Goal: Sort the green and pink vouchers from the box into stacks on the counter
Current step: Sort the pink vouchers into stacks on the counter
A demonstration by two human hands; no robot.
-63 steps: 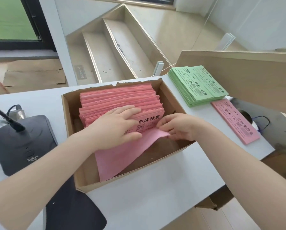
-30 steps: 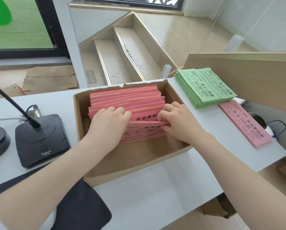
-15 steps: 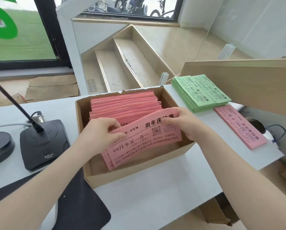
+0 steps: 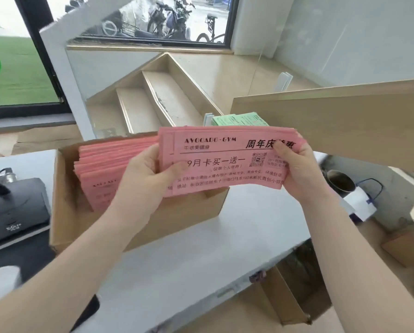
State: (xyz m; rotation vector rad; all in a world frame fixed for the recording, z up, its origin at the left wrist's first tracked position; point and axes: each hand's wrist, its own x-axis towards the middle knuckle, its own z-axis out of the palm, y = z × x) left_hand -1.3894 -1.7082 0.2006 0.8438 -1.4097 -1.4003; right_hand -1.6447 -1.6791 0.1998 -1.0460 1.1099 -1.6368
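Above the open brown cardboard box [image 4: 138, 227], a thick bundle of pink paper vouchers [image 4: 215, 162] now hangs clear of the rest; half a second ago it was only tipped up inside the box, and a second ago both hands were still parting the packed row. The left hand [image 4: 146, 174] grips the bundle's left end, thumb across the printed face, and the right hand [image 4: 297, 169] pinches the right end the same way. By my reading, the pick is done and the carry to the pink pile on the counter [image 4: 177, 265] comes next. That pile is not in view now, hidden behind the bundle and arms.

Counted: one box, one lifted bundle, one remaining row of pink vouchers [image 4: 112, 164] standing in the box, too many sheets to number, and one stack of green paper vouchers [image 4: 237, 120] on the counter behind, mostly hidden. No green ones show in the box.
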